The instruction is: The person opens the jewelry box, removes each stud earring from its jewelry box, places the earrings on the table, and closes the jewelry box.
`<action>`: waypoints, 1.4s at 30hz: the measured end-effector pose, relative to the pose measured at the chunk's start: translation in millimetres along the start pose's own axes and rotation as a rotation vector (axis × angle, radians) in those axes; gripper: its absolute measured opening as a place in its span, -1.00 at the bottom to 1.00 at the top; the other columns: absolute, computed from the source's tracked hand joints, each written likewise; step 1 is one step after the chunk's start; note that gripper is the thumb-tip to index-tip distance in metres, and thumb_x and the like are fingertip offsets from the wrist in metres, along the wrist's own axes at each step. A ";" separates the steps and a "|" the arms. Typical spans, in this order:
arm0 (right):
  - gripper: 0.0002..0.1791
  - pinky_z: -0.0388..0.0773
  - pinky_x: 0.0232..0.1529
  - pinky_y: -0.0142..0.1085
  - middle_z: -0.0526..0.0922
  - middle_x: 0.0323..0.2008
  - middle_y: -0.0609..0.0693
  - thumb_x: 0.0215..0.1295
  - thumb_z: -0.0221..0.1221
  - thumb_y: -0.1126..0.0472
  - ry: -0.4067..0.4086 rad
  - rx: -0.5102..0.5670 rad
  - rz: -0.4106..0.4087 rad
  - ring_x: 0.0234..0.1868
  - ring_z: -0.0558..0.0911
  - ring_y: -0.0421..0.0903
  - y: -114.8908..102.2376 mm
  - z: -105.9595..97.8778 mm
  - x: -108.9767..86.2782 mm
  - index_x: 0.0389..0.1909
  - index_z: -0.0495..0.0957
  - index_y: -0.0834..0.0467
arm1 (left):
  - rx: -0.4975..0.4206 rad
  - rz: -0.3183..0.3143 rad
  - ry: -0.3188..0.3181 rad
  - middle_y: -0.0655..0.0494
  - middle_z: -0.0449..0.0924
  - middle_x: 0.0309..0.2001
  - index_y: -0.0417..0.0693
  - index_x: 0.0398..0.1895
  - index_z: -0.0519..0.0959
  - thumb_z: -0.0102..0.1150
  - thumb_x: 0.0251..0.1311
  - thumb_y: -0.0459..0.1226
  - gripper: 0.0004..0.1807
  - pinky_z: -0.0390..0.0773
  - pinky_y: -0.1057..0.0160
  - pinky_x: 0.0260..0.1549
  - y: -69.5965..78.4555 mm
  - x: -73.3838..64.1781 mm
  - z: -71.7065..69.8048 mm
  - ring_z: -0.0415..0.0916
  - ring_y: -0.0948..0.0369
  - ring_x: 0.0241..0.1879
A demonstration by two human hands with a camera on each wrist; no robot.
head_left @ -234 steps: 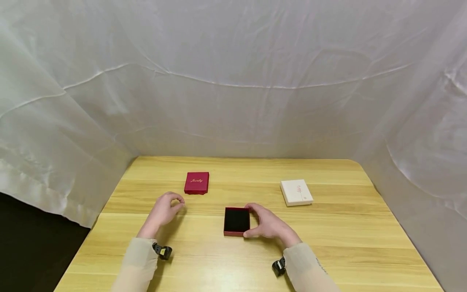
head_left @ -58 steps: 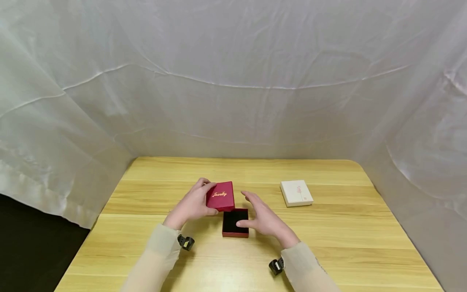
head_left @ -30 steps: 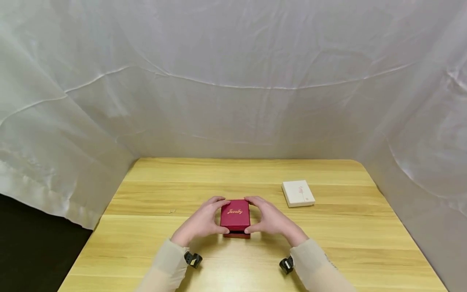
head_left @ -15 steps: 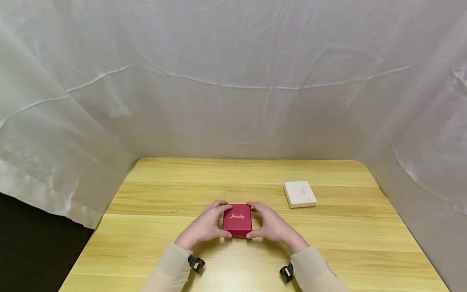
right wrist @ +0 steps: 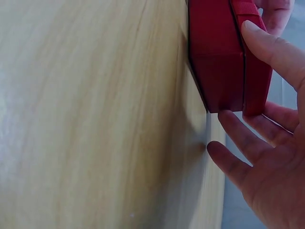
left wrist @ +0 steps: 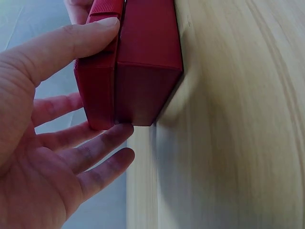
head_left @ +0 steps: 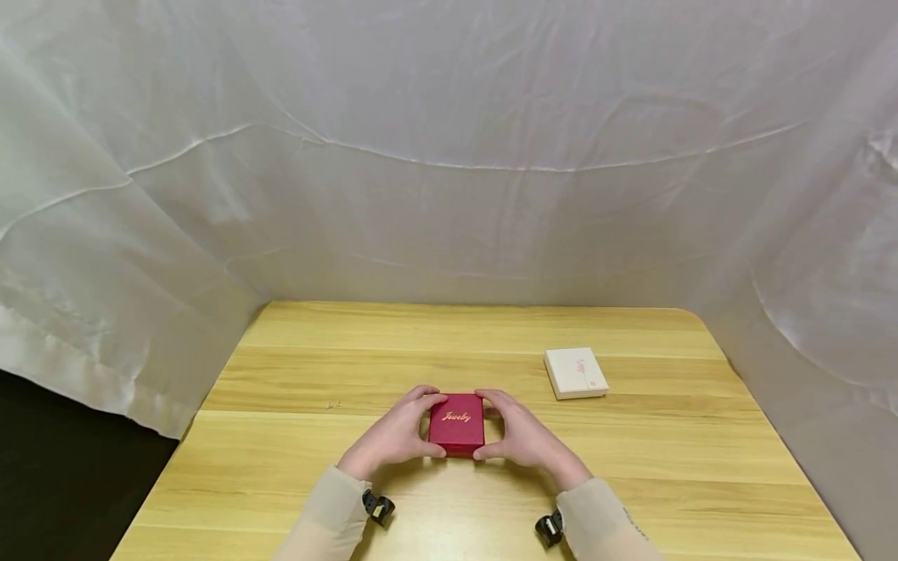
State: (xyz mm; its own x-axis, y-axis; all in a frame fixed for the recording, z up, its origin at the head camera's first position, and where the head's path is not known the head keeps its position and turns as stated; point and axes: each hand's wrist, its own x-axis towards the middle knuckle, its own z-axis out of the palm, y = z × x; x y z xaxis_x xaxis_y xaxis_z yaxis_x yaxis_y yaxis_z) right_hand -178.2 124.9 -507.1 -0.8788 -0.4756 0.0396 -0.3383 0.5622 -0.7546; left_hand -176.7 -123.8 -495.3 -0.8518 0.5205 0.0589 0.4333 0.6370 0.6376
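A red jewelry box with gold "Jewelry" lettering on its lid (head_left: pixel 456 418) sits between both hands in the head view. My left hand (head_left: pixel 394 433) grips its left side, thumb at the front corner and fingers round the back. From the other side my right hand (head_left: pixel 522 435) holds it likewise. The left wrist view shows the lid (left wrist: pixel 97 90) over the box base (left wrist: pixel 148 40), with a thin seam between them. In the right wrist view the base (right wrist: pixel 217 38) stands on the table, and the right thumb presses the lid (right wrist: pixel 257 71). The box's inside is hidden.
A flat white box (head_left: pixel 577 372) with a pink print lies at the back right of the wooden table (head_left: pixel 281 467). Two tiny pale bits (head_left: pixel 333 404), too small to identify, lie left of the hands. White curtains (head_left: pixel 449 195) hang behind the table and at its sides.
The left hand brought the red lid from the back left over the black-lined base. Both hands then took its sides, and the lid sank down until the dark gap at the front was gone.
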 end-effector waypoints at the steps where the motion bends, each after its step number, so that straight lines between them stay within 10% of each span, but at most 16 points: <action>1: 0.05 0.20 0.33 0.10 0.39 0.31 0.08 -0.14 0.57 0.09 0.001 0.000 0.002 0.23 0.46 0.09 0.0 0.2 -0.2 0.40 0.27 0.19 | 0.002 0.001 -0.001 0.01 0.35 0.27 -0.19 0.35 0.38 0.58 -0.14 -0.13 -0.08 0.38 0.00 0.21 0.3 0.0 0.1 0.36 0.06 0.22; 42: 0.00 0.22 0.33 0.05 0.40 0.28 0.11 -0.13 0.56 0.16 -0.018 -0.054 -0.013 0.30 0.37 0.10 -0.1 6.0 -2.3 0.37 0.28 0.24 | 0.020 -0.040 -0.008 -0.02 0.36 0.27 -0.19 0.35 0.39 0.60 -0.15 -0.14 -0.07 0.39 -0.01 0.20 0.0 -2.0 7.0 0.37 0.03 0.21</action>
State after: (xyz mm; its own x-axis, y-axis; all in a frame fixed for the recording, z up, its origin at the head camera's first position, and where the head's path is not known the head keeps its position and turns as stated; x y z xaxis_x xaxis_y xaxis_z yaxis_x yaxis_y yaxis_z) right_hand -174.1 121.9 -511.0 -0.8683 -0.4947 0.0370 -0.3674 0.5912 -0.7179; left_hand -172.9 -120.9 -500.8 -0.8660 0.4993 0.0276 0.4054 0.6686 0.6234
